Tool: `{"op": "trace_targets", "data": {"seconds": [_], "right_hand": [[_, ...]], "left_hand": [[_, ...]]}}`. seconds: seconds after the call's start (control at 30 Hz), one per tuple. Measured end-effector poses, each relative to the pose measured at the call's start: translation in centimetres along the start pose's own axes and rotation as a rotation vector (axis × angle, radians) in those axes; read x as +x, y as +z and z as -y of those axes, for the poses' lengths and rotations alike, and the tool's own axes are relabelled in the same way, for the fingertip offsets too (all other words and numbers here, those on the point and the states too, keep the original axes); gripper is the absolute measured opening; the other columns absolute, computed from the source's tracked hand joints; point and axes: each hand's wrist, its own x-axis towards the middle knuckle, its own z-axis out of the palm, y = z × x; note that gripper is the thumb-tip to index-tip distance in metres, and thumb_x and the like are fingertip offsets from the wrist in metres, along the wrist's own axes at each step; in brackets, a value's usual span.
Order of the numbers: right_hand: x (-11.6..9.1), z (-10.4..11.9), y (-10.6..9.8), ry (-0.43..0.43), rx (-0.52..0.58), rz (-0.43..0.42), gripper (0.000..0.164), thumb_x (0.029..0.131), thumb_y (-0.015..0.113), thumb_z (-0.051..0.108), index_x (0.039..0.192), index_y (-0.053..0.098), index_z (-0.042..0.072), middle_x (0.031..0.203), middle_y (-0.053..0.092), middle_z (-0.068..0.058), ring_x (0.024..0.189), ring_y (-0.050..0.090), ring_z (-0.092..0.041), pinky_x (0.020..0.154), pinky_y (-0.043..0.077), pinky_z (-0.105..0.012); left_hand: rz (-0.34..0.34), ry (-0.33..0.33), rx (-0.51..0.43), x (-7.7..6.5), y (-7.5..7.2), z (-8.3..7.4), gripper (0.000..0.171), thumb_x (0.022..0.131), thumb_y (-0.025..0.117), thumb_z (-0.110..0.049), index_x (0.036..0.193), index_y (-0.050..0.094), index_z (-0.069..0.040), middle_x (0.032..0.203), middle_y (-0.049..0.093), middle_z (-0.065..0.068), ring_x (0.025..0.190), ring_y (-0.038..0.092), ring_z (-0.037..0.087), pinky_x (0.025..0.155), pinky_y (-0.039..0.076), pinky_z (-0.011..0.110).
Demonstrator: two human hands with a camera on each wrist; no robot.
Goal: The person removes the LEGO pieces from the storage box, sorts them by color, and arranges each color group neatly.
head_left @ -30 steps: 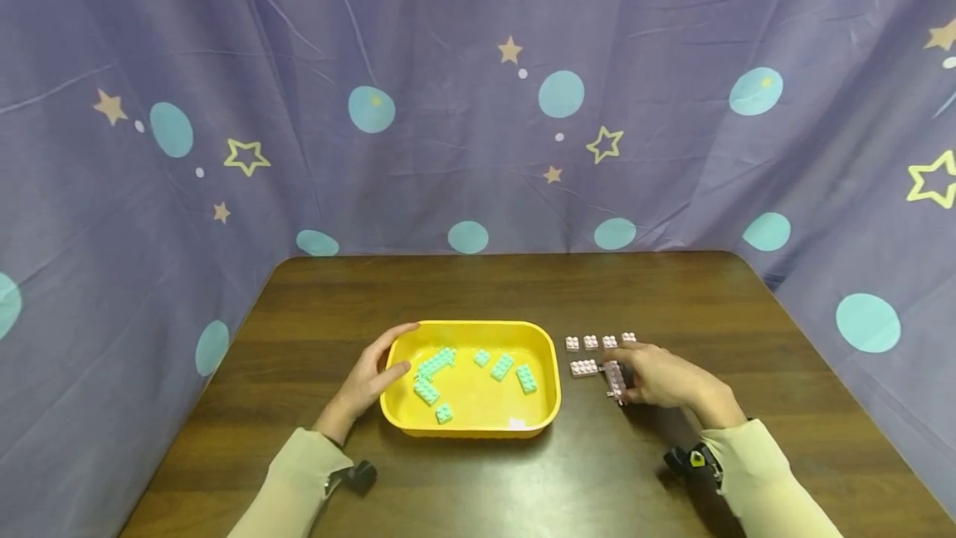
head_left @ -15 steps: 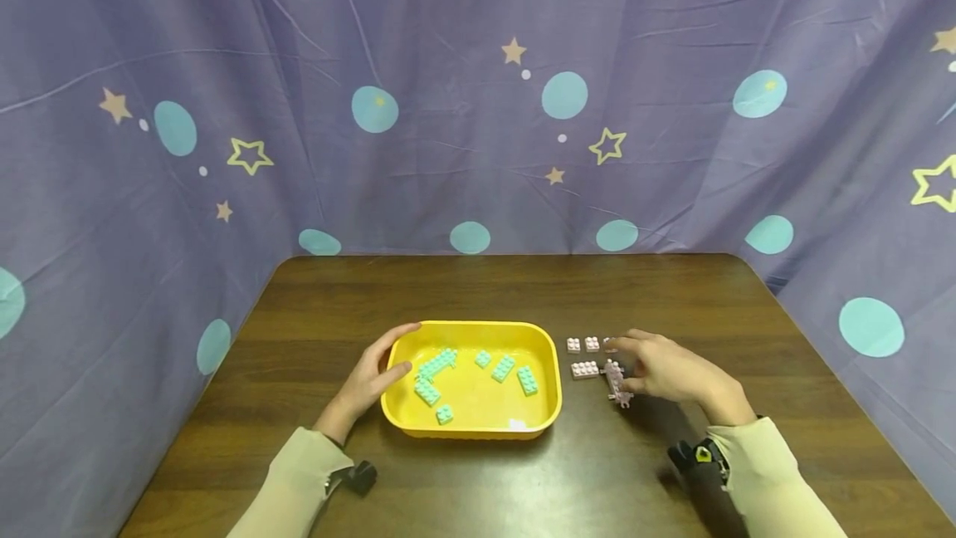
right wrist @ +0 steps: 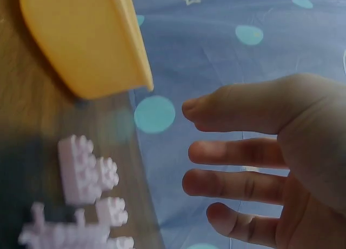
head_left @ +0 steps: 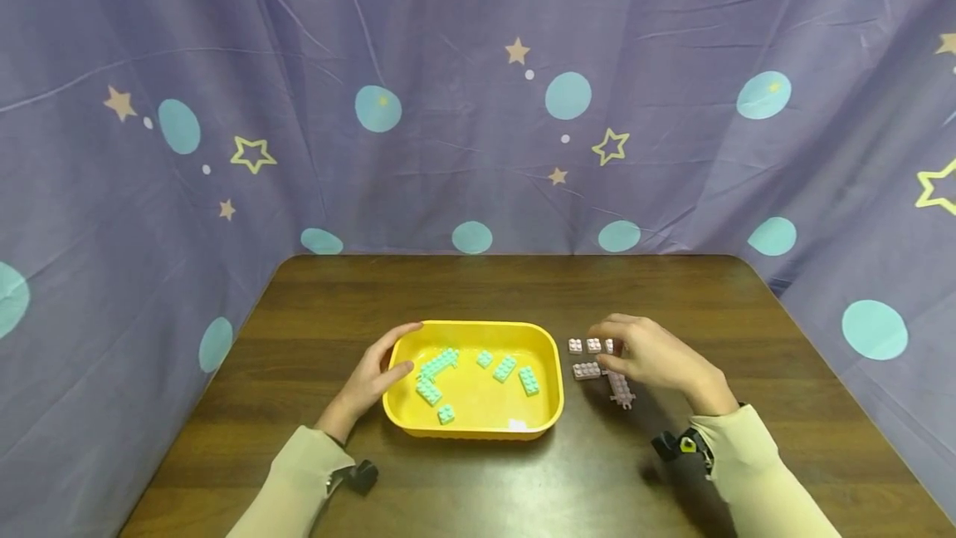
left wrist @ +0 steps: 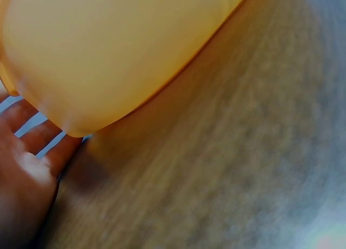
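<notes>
My left hand (head_left: 369, 376) holds the left end of the yellow bin (head_left: 478, 433), thumb over the rim and fingers along the outside wall. In the left wrist view those fingers (left wrist: 38, 136) touch the bin's outer side. My right hand (head_left: 657, 355) hovers above the pale pink toy bricks with nothing in it. Its fingers (right wrist: 238, 183) are extended and apart in the right wrist view. Beneath it lie a long pink brick (head_left: 586, 371), a knobbed pink brick piece (head_left: 621, 389) and small square bricks (head_left: 593, 345) in a row, partly hidden by the hand.
Inside the bin lie several mint-green bricks (head_left: 504, 369), with a longer joined piece (head_left: 438, 364) at the left. The dark wooden table (head_left: 478, 289) reaches back to a purple patterned curtain (head_left: 448, 139).
My right hand has lifted off the knobbed pink brick piece and shifted slightly back and left, uncovering more of it. The left hand stays at the bin.
</notes>
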Motion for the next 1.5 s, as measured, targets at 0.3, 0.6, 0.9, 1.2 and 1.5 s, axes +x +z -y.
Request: {"op": "trace_targets", "data": {"seconds": [0.3, 0.6, 0.9, 1.2, 1.5], "right_hand": [[3.9, 2.5, -0.2, -0.07, 0.066, 0.048, 0.03, 0.086, 0.073, 0.022, 0.115, 0.068, 0.017, 0.109, 0.066, 0.004, 0.076, 0.06, -0.005, 0.067, 0.051, -0.021], [7.9, 5.8, 0.7, -0.144, 0.112, 0.113, 0.041, 0.086, 0.072, 0.026, 0.125, 0.063, 0.018, 0.119, 0.062, 0.005, 0.075, 0.062, -0.01, 0.07, 0.05, -0.019], [10.6, 9.4, 3.2, -0.243, 0.118, 0.241, 0.047, 0.086, 0.072, 0.03, 0.129, 0.06, 0.017, 0.121, 0.059, 0.005, 0.072, 0.059, -0.006, 0.071, 0.048, -0.018], [11.7, 12.4, 6.2, -0.312, 0.037, 0.331, 0.043, 0.086, 0.072, 0.028, 0.127, 0.063, 0.018, 0.122, 0.063, 0.004, 0.091, 0.064, -0.008, 0.084, 0.052, -0.022], [12.1, 13.9, 8.7, -0.283, -0.004, 0.374, 0.03, 0.085, 0.072, 0.027, 0.115, 0.07, 0.025, 0.115, 0.067, 0.012, 0.104, 0.063, -0.005, 0.081, 0.054, -0.025]], "left_hand": [[-0.002, 0.032, 0.034, -0.1, -0.1, -0.1, 0.056, 0.089, 0.057, 0.006, 0.143, 0.041, 0.004, 0.145, 0.044, 0.026, 0.133, 0.042, 0.032, 0.109, 0.03, 0.016], [-0.002, 0.019, 0.039, 0.0, -0.1, -0.1, 0.056, 0.088, 0.056, 0.009, 0.143, 0.041, 0.005, 0.145, 0.043, 0.027, 0.132, 0.041, 0.04, 0.109, 0.032, 0.018], [-0.012, -0.01, 0.038, 0.2, -0.2, -0.2, 0.057, 0.088, 0.058, 0.007, 0.143, 0.042, 0.002, 0.146, 0.045, 0.023, 0.134, 0.039, 0.04, 0.109, 0.031, 0.018], [0.002, -0.018, 0.019, 0.3, -0.3, -0.1, 0.057, 0.089, 0.056, 0.008, 0.143, 0.04, 0.004, 0.146, 0.042, 0.026, 0.131, 0.039, 0.046, 0.106, 0.036, 0.02], [0.004, -0.027, 0.045, 0.2, -0.2, -0.1, 0.054, 0.091, 0.056, 0.004, 0.143, 0.041, 0.001, 0.147, 0.043, 0.023, 0.133, 0.039, 0.043, 0.108, 0.032, 0.019]]}}
